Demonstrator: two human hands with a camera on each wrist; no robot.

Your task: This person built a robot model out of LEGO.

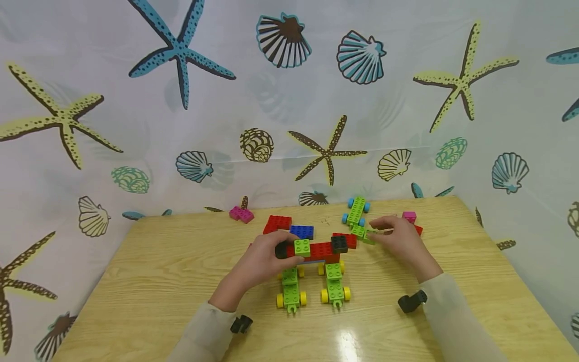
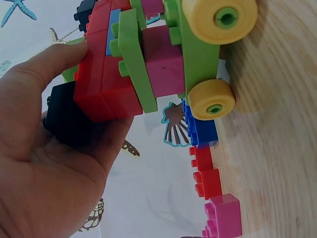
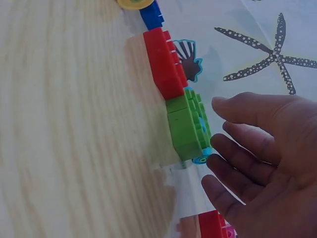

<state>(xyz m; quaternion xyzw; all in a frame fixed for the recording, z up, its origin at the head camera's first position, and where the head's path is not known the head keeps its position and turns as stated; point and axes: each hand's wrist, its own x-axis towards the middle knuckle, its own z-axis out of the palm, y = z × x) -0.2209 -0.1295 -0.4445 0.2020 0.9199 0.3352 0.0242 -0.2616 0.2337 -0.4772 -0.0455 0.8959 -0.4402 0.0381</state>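
Note:
A brick build [image 1: 318, 250] stands mid-table: red bricks topped by a green brick [image 1: 302, 247] and a black brick [image 1: 339, 244], on two green chassis with yellow wheels [image 1: 334, 290]. My left hand [image 1: 282, 249] grips its left end. In the left wrist view my left hand [image 2: 94, 94] has its thumb on the red bricks [image 2: 106, 94] and a black brick [image 2: 67, 116] against the palm. My right hand [image 1: 377, 232] lies with relaxed fingers against a green chassis with blue wheels [image 1: 356, 211]. In the right wrist view its fingertips [image 3: 214, 161] are at this green chassis [image 3: 187, 126].
Loose bricks lie behind the build: a red one [image 1: 277, 222], a blue one [image 1: 302, 232], pink ones [image 1: 241, 214] at the back left and a pink one [image 1: 409, 216] at the back right. A shell-and-starfish curtain [image 1: 289, 100] walls the wooden table [image 1: 158, 281].

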